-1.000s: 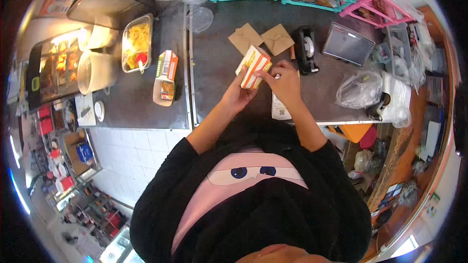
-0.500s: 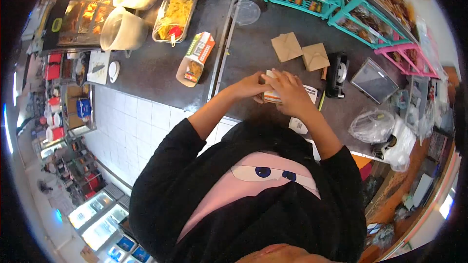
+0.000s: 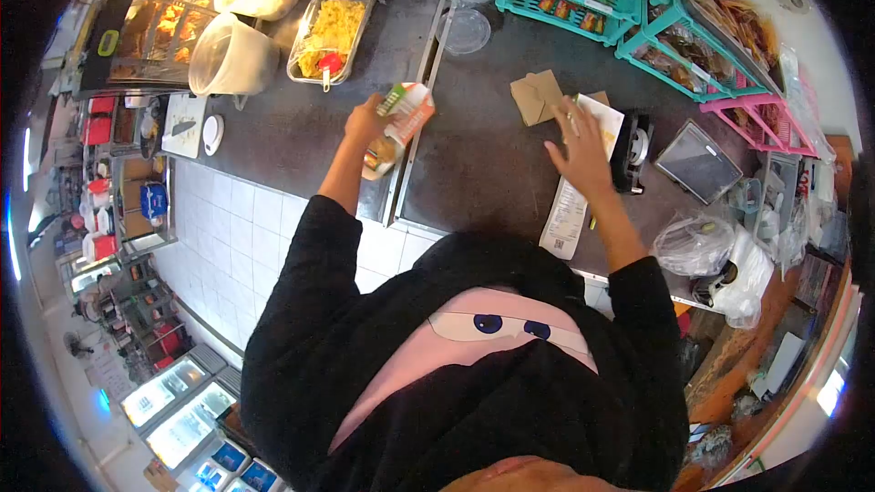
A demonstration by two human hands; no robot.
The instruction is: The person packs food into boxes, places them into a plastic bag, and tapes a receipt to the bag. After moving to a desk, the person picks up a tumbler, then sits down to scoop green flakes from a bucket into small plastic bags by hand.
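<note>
My left hand is closed on the near side of an orange, green and white paper food box. Its lid is up, and some browned food shows in the lower part. To the right, my right hand has its fingers spread over a long printed receipt and holds nothing. Just beyond those fingers lies a folded brown paper box; a second one is mostly hidden behind the hand. A black tape dispenser stands right of the receipt.
Yellow food fills a clear tray at the back left, near a translucent tub. Teal baskets and a pink basket line the back right. A dark tablet and plastic bags lie at right.
My hands were together around a small white and orange item and have parted. My left hand moved left and took hold of the food box; my right hand moved right and opened.
</note>
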